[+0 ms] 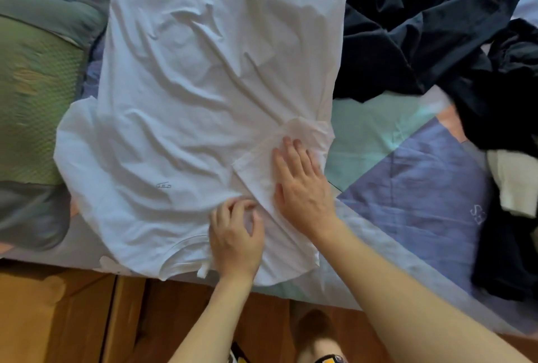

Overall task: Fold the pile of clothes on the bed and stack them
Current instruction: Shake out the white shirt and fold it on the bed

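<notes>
A wrinkled white cotton T-shirt lies spread flat on the patchwork bed cover, collar end toward six o'clock at the mattress edge and hem running off the frame at twelve. Its sleeve on the three o'clock side is folded inward across the body, while the other sleeve sticks out at nine o'clock. A tiny grey mark sits on the chest.

The right hand lies flat on the folded sleeve, fingers straight and close together, pressing the cloth down. Just beside it toward seven o'clock, the left hand has its fingers curled and appears to pinch a small gather of the shirt near the collar; the fingertips are partly buried in fabric.

A heap of dark navy clothes fills the two to four o'clock area, with a cream garment poking out; single pieces cannot be told apart. A green textured pillow at nine o'clock is blurred.
</notes>
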